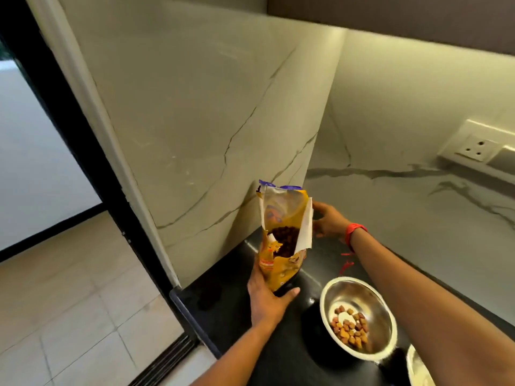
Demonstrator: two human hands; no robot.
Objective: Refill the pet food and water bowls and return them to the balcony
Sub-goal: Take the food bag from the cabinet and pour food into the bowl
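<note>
On the black counter [292, 355], close to the corner of the marble wall [195, 121], the yellow food bag [281, 246] stands almost upright, with its long axis vertical and its torn mouth open to the top, so the dark kibble inside is visible. Left hand [267, 299] grasps the bag low down, thumb across the front near its base. Right hand [328, 221] is behind the upper right edge of the bag, with fingers spread and loose; I cannot tell if it touches the white inner flap or is only just beside it, so it seems more released than gripping. The steel food bowl [359, 316] sits on the counter to the right of the bag and nearer to the person, under the right forearm, and it holds only a small heap of kibble at the bottom. A second steel bowl [418, 369] shows only its rim at the lower right edge. In my judgement the important relation is this: the bowl lies to the right and below the mouth of the bag, so the bag must tip to the right, toward the person, and the left hand at the base is the one that controls this tilt.
</note>
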